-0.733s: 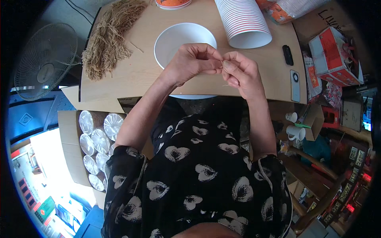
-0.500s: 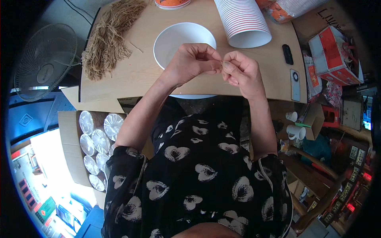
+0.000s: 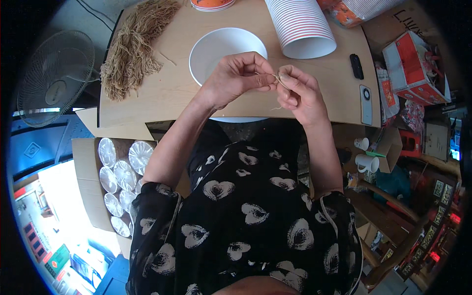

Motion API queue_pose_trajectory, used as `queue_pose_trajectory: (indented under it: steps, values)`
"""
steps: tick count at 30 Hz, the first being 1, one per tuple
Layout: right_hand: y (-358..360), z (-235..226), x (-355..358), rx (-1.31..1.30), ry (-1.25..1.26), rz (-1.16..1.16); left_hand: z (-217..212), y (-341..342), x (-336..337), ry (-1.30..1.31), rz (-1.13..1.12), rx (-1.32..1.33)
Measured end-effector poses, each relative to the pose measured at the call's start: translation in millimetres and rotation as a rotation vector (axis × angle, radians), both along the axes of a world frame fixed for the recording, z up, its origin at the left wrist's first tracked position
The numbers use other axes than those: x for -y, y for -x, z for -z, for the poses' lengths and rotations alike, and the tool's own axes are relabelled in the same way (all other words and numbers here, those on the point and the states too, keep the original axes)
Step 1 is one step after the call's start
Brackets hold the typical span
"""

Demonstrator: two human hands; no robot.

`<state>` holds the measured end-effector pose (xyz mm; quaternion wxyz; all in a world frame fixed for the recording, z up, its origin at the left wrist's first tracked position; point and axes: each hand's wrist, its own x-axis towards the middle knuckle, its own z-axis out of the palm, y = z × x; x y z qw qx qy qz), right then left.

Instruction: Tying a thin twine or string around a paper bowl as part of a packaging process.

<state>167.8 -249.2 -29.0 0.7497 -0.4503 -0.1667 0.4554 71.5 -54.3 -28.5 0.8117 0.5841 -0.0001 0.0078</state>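
Above the table's near edge my two hands meet, fingertips almost touching. My left hand (image 3: 235,78) pinches a thin tan strand (image 3: 278,77) between thumb and fingers. The thumb and fingers of my right hand (image 3: 306,95) close on the same strand, which makes a small loop or knot between the hands. A loose end hangs below the right fingers. Partly behind my left hand stands a large white bowl (image 3: 211,46). At the far left of the table lies a thick bundle of similar tan strands (image 3: 132,51).
A long stack of white paper tubs (image 3: 302,24) lies at the back right. Near the right edge are a black object (image 3: 356,67) and a phone (image 3: 366,105). A carton of wrapped cups (image 3: 124,175) sits below left, a fan (image 3: 56,78) beyond it, white mugs (image 3: 367,163) at lower right.
My right hand has shifted slightly down and right, its fingers changing position. The strand's loop and its hanging end now show between and below my fingers.
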Motion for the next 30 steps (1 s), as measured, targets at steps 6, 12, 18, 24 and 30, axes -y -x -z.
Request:
queue_pose_trajectory:
  steps: [6,12,18,24,30]
  values:
    - [-3,-9,3,0.084,0.057,0.019,1,0,-1,-0.05,0.007,0.029]
    - [-3,-10,3,0.276,0.091,0.024,-2,0,1,-0.067,0.009,0.026]
    - [-4,-9,3,0.386,0.131,0.051,-5,-1,1,-0.12,0.014,-0.011]
    - [-3,-6,3,0.327,0.091,0.063,-10,3,2,-0.04,0.001,-0.042]
    - [2,-8,-1,0.321,0.139,0.116,-17,5,0,-0.121,0.012,-0.097]
